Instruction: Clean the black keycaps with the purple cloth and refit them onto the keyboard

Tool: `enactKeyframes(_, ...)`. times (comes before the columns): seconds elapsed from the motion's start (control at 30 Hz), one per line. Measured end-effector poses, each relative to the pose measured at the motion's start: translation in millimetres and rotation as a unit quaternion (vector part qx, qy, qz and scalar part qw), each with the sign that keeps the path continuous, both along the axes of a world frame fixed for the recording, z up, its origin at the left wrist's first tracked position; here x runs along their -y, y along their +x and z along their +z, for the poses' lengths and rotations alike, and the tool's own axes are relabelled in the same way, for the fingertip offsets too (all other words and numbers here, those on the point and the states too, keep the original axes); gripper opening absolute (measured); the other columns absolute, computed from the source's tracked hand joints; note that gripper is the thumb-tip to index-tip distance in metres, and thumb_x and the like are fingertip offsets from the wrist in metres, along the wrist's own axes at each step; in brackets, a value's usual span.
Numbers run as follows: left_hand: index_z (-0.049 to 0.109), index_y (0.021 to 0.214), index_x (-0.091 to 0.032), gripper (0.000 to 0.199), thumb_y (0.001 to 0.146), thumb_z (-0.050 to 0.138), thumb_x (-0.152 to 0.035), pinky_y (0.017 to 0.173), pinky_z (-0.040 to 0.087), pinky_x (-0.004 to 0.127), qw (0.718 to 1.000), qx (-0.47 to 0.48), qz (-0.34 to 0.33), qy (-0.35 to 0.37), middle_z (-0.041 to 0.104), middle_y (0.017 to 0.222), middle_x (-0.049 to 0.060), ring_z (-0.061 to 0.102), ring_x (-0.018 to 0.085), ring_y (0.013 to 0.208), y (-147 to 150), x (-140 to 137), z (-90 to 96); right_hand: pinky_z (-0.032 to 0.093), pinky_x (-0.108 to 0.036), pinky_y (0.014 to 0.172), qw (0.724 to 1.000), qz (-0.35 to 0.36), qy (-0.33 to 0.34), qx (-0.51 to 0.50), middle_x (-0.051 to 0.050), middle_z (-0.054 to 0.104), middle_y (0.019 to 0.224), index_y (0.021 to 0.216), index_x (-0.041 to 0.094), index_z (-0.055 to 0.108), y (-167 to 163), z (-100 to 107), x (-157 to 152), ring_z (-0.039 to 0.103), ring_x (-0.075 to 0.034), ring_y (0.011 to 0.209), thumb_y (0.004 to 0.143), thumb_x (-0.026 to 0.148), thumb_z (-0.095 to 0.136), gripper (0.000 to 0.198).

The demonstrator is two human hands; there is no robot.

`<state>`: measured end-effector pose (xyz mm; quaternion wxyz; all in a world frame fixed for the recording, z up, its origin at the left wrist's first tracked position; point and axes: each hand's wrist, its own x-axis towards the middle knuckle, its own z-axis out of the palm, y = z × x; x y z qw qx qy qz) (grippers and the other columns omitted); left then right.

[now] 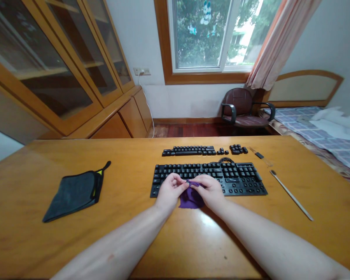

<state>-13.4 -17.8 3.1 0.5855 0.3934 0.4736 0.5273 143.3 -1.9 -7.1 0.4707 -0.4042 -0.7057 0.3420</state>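
Note:
My left hand (pixel 169 191) and my right hand (pixel 210 189) meet in front of the keyboard, fingertips pinched together. Between them is a small purple cloth (pixel 190 200), whose lower part hangs towards me. Both hands grip its upper edge; any small piece inside the folds is hidden by my fingers. The black keyboard (pixel 245 186) lies just behind and partly under my hands. Several of its key positions on the lower right show bare switches without caps. Behind it, removed black keycaps (pixel 194 151) are laid out in keyboard order, with a number-pad group (pixel 237 149) on the right.
A folded dark grey cloth (pixel 72 194) with a loop lies on the left of the wooden table (pixel 128 237). To the right are a wire keycap puller (pixel 259 155) and a thin, dark-tipped brush (pixel 291 195). Beyond the table stands an armchair (pixel 242 107).

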Motion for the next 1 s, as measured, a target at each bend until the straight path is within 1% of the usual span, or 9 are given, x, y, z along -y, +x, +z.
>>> enactKeyframes(0.1, 0.052, 0.077, -0.017, 0.030, 0.060, 0.075, -0.026, 0.069, 0.047, 0.023, 1.000, -0.009, 0.013, 0.010, 0.061, 0.071, -0.003, 0.059, 0.011, 0.070, 1.0, -0.4, 0.7, 0.051, -0.033, 0.073, 1.000, -0.013, -0.006, 0.009, -0.004, 0.070, 0.081, 0.087, 0.025, 0.071, 0.5, -1.4, -0.7, 0.063, -0.018, 0.077, 0.076, 0.023, 0.063, 0.014)
enactKeyframes(0.23, 0.064, 0.089, -0.017, 0.027, 0.065, 0.070, -0.025, 0.081, 0.048, 0.031, 0.998, -0.046, 0.006, 0.043, 0.065, 0.087, 0.004, 0.061, 0.016, 0.085, -0.4, -0.1, 2.9, 0.050, -0.035, 0.077, 1.000, -0.020, -0.021, -0.005, -0.005, 0.069, 0.088, 0.092, 0.024, 0.070, 1.1, -2.5, 0.0, 0.063, -0.020, 0.082, 0.078, 0.025, 0.061, 0.017)
enactKeyframes(0.37, 0.071, 0.087, -0.018, 0.019, 0.069, 0.067, -0.024, 0.080, 0.050, 0.033, 0.992, -0.106, -0.017, 0.069, 0.066, 0.089, 0.006, 0.061, 0.018, 0.084, -3.7, 0.3, 3.5, 0.051, -0.034, 0.077, 0.998, -0.024, -0.050, -0.023, -0.005, 0.068, 0.091, 0.094, 0.024, 0.068, 0.7, -2.2, 1.0, 0.064, -0.019, 0.081, 0.081, 0.027, 0.057, 0.017)
enactKeyframes(0.53, 0.071, 0.088, -0.018, 0.025, 0.063, 0.070, -0.018, 0.078, 0.052, 0.032, 0.991, -0.111, -0.011, 0.077, 0.065, 0.085, 0.005, 0.061, 0.016, 0.077, -2.9, 0.2, 2.6, 0.052, -0.031, 0.071, 0.995, -0.032, -0.080, -0.046, -0.006, 0.068, 0.090, 0.092, 0.022, 0.068, -0.7, -0.8, 0.3, 0.064, -0.018, 0.078, 0.080, 0.028, 0.058, 0.017)
enactKeyframes(0.67, 0.069, 0.083, -0.016, 0.022, 0.062, 0.071, -0.019, 0.076, 0.053, 0.030, 0.989, -0.127, 0.013, 0.074, 0.065, 0.084, 0.005, 0.061, 0.016, 0.076, -2.0, -0.5, 2.1, 0.052, -0.029, 0.060, 0.986, -0.010, -0.133, -0.096, -0.004, 0.068, 0.074, 0.093, 0.020, 0.068, -1.6, -0.4, 0.1, 0.062, -0.016, 0.062, 0.082, 0.034, 0.054, 0.023)
enactKeyframes(0.73, 0.068, 0.081, -0.016, 0.021, 0.061, 0.072, -0.020, 0.074, 0.053, 0.030, 0.987, -0.140, 0.015, 0.082, 0.064, 0.084, 0.004, 0.061, 0.015, 0.075, -2.0, 0.0, 2.6, 0.052, -0.029, 0.058, 0.980, 0.013, -0.161, -0.114, -0.004, 0.068, 0.071, 0.094, 0.019, 0.067, -2.0, -0.1, 0.1, 0.062, -0.016, 0.060, 0.084, 0.037, 0.050, 0.027)
enactKeyframes(0.8, 0.068, 0.080, -0.016, 0.019, 0.061, 0.071, -0.019, 0.073, 0.054, 0.029, 0.985, -0.146, 0.009, 0.087, 0.063, 0.083, 0.004, 0.061, 0.015, 0.074, -2.2, 1.7, 3.6, 0.052, -0.030, 0.063, 0.981, 0.025, -0.162, -0.100, -0.004, 0.069, 0.077, 0.092, 0.019, 0.068, -2.3, 0.3, 0.0, 0.064, -0.017, 0.067, 0.081, 0.036, 0.054, 0.025)
enactKeyframes(0.9, 0.069, 0.079, -0.018, 0.014, 0.065, 0.068, -0.018, 0.072, 0.054, 0.027, 0.978, -0.176, -0.010, 0.111, 0.063, 0.084, 0.004, 0.062, 0.015, 0.074, -2.6, 5.5, 5.6, 0.051, -0.032, 0.073, 0.989, 0.018, -0.139, -0.050, -0.004, 0.070, 0.082, 0.086, 0.020, 0.069, -2.5, 0.8, -0.1, 0.064, -0.019, 0.077, 0.071, 0.031, 0.067, 0.019)
enactKeyframes(1.0, 0.071, 0.078, -0.020, 0.011, 0.067, 0.066, -0.018, 0.072, 0.054, 0.027, 0.961, -0.232, -0.017, 0.151, 0.063, 0.083, 0.004, 0.062, 0.015, 0.075, -3.3, 7.7, 6.4, 0.049, -0.029, 0.066, 0.987, 0.008, -0.156, -0.031, -0.002, 0.068, 0.072, 0.079, 0.019, 0.068, -2.5, 1.6, -0.2, 0.062, -0.017, 0.068, 0.069, 0.029, 0.069, 0.015)
